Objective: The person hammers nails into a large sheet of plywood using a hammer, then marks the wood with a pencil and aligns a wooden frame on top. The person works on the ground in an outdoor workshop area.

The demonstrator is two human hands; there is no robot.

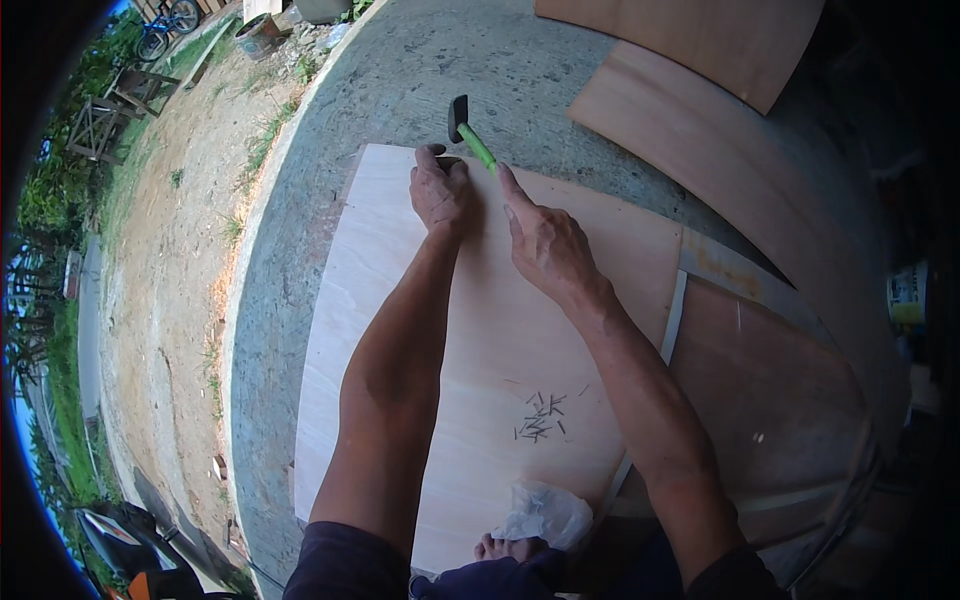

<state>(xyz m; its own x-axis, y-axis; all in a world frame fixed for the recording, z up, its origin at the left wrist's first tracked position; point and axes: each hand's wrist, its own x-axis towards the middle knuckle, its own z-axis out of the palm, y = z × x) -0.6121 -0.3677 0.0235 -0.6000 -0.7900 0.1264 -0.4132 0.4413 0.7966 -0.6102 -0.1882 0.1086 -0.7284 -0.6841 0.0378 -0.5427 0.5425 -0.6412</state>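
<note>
My right hand [548, 245] is closed around a hammer [478, 148] with a green handle and a dark head. The hammer head is raised just past the far edge of a pale plywood sheet [540, 330]. Close beside it, my left hand [438, 190] rests at that same edge with its fingers curled together. Whatever sits between those fingers is hidden. A loose pile of several nails [540, 415] lies on the sheet nearer to me. Next to my bare foot [510, 548] is a crumpled clear plastic bag [545, 512].
Larger brown plywood pieces [680, 125] lie on the grey concrete floor [400, 80] at the far right. A framed wooden panel [750, 390] adjoins the sheet on the right. Off to the left are bare dirt [165, 270], a bucket [257, 36] and part of a motorcycle [125, 545].
</note>
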